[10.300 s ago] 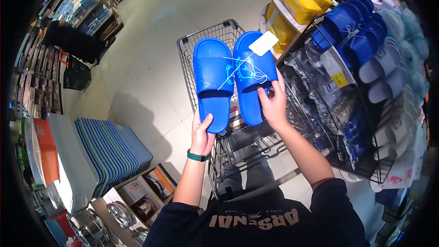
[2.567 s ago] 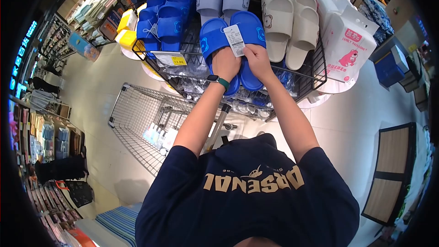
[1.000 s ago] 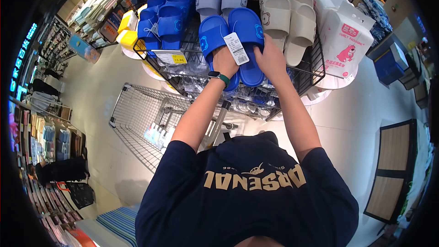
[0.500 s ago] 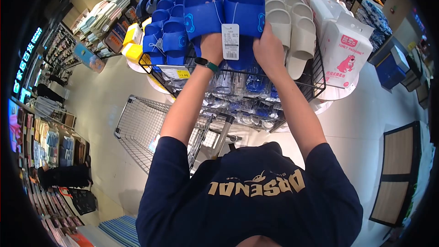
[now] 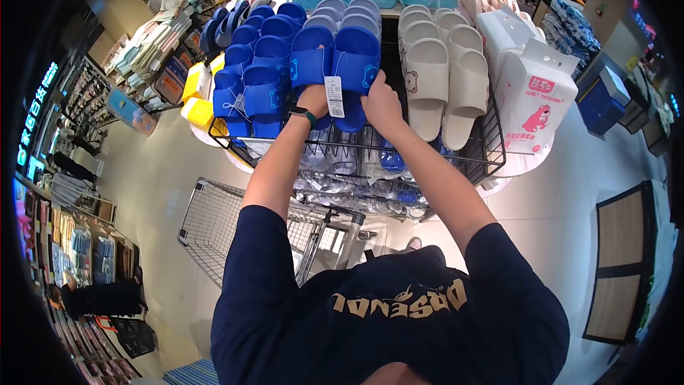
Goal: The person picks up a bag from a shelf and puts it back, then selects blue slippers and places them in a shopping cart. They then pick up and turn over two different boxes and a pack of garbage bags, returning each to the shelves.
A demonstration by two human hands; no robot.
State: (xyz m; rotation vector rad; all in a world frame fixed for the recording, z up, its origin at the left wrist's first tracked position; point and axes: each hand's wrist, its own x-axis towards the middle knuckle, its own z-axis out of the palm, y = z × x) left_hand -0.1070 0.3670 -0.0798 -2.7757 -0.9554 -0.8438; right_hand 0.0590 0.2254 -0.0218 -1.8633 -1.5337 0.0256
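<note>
A pair of blue slippers (image 5: 355, 50) with a white tag (image 5: 334, 97) hangs over the front of a black wire rack (image 5: 470, 164). My left hand (image 5: 313, 101) reaches under the left slipper, its fingers mostly hidden beneath the strap. At the right slipper's outer edge, my right hand (image 5: 383, 105) is closed, thumb up against the side. Rows of other blue slippers (image 5: 265, 89) lie to the left. Beige slippers (image 5: 427, 71) lie to the right, and paler slippers stand behind the held pair.
Below left is a wire shopping cart (image 5: 214, 224). White packages (image 5: 538, 93) flank the rack on the right, yellow boxes (image 5: 199, 113) on the left. Bagged goods (image 5: 342, 150) fill the lower rack. A person in black (image 5: 107, 299) is at the far left.
The held blue slippers have moved down and away from the camera, onto the rack between the blue and beige rows. Both hands moved with them, and more pale slippers show behind.
</note>
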